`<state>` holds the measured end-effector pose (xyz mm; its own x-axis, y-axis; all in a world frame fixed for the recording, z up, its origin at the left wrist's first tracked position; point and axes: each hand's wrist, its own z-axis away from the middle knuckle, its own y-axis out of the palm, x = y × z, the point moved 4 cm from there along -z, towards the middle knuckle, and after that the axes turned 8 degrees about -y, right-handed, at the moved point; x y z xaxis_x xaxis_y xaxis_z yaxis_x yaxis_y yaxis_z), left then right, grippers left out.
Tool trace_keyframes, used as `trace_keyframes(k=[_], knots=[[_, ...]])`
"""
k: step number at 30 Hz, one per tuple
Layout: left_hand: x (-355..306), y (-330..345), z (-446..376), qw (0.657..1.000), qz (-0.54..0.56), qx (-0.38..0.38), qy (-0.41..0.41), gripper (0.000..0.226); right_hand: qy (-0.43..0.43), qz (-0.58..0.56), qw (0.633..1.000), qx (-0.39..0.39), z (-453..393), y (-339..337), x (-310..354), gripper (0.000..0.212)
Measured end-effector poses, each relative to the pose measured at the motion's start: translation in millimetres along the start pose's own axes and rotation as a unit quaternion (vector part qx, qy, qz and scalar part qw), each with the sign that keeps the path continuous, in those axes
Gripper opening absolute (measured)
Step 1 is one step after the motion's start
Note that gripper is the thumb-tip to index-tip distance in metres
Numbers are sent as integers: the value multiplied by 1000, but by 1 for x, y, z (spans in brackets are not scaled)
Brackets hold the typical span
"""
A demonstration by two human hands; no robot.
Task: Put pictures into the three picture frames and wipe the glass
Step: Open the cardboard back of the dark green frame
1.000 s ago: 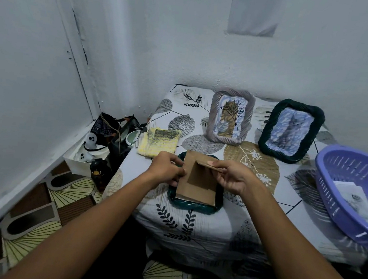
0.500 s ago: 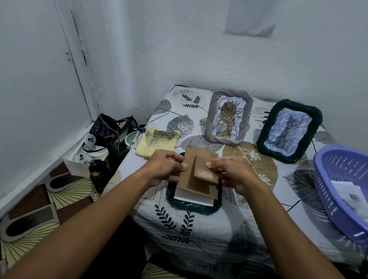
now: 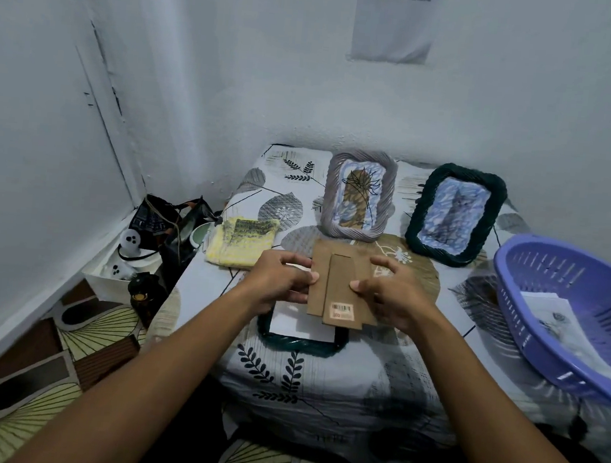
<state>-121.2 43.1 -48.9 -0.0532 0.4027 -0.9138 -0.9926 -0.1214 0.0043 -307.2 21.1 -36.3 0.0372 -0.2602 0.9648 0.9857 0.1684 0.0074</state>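
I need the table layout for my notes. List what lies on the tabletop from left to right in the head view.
yellow cloth → left hand → brown backing board → right hand → dark green woven frame → purple basket

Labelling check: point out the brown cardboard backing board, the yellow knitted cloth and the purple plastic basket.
brown cardboard backing board [image 3: 320, 270]: head view, upper left panel.
yellow knitted cloth [image 3: 237, 249]: head view, lower middle.
purple plastic basket [image 3: 569, 264]: head view, slotted far wall.
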Motion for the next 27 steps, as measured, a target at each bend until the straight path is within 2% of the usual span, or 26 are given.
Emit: trace_keyframes(k=[2,4,6,9,11,13,16,20,27], knots=[[2,13,-5,997,-74,-5,28,24,-5,2,1000,-28,0,-16,-3,64],[0,24,-11,973,-206,-34,94,36,-15,1,998,-56,-1,-34,-5,62],[-3,34,-12,935,-314,-31,163,47,-21,10,997,-77,-2,-50,-7,61],[-3,54,-11,872,-429,58,227,72,-17,16,995,-94,-1,-68,-13,60],[1,61,-13,818,-516,92,236,90,-17,38,994,-99,-2,-72,-20,61],[8,67,-15,772,-583,109,228,96,-22,58,993,-98,-4,-73,-26,61],[13,76,-13,729,-635,119,225,95,-30,85,991,-103,-5,-73,-30,67],[16,84,-14,691,-677,118,223,92,-39,149,982,-111,-8,-73,-37,67],[18,91,-19,635,-732,106,224,91,-37,319,936,-143,-9,-78,-37,38]])
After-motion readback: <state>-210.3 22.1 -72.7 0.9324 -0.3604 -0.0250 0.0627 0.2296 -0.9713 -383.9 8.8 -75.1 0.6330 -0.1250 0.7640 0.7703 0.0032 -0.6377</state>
